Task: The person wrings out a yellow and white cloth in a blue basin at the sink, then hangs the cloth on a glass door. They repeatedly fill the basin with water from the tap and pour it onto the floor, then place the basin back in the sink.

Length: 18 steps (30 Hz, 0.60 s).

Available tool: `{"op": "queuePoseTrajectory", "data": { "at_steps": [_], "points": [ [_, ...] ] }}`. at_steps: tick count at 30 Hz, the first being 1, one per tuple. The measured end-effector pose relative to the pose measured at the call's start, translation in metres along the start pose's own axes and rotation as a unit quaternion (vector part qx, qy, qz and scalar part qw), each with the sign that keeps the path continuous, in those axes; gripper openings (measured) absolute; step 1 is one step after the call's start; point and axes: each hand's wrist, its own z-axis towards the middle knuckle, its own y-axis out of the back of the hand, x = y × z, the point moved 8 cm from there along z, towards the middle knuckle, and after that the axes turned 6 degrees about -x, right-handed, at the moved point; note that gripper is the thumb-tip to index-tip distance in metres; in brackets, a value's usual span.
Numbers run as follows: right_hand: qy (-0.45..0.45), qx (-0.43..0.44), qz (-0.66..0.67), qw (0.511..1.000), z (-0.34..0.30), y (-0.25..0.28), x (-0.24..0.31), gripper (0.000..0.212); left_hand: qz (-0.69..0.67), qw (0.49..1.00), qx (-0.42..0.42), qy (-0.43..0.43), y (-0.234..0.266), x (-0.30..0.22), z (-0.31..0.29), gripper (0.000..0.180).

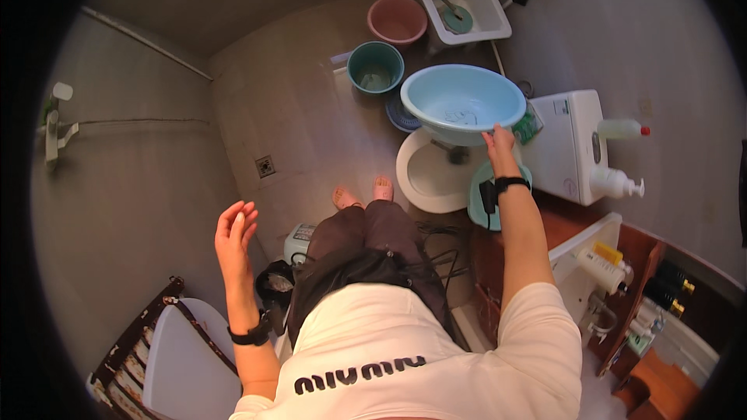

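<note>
A large light-blue wash basin (pixel 459 82) is tilted slightly over the toilet (pixel 424 175), near the toilet tank. My right hand (pixel 500 142) grips its near rim, fingers and thumb closed on the edge. Some thin marks show on the basin's bottom, too faint to name. Off to the left, my left hand (pixel 236 233) is raised with nothing in it, its fingers loosely bent and apart. Beneath my right wrist sits a smaller teal basin (pixel 476 206), partly hidden by the forearm. A black plug-like piece (pixel 489 196) with a cord hangs in front of it.
A teal bucket (pixel 366 70), a pink basin (pixel 398 19) and a white mop sink (pixel 486 12) holding a mop stand farther off. Bottles (pixel 616 183) stand on the toilet tank (pixel 562 140). A washbasin counter (pixel 576 245) flanks my right; a rusty rack (pixel 140 342) is at left.
</note>
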Motion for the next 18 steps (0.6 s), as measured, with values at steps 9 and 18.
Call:
{"op": "queuePoseTrajectory", "data": {
  "at_steps": [9,18],
  "points": [
    [-0.067,0.049,-0.143,0.986,0.036,-0.069,-0.014,0.035,0.0,0.995,-0.096,0.037,0.055,0.035,-0.02,0.027],
    [-0.077,0.166,-0.245,0.952,-0.081,0.04,-0.061,0.027,-0.087,0.993,-0.081,-0.016,0.088,0.01,0.004,0.027]
  ]
}}
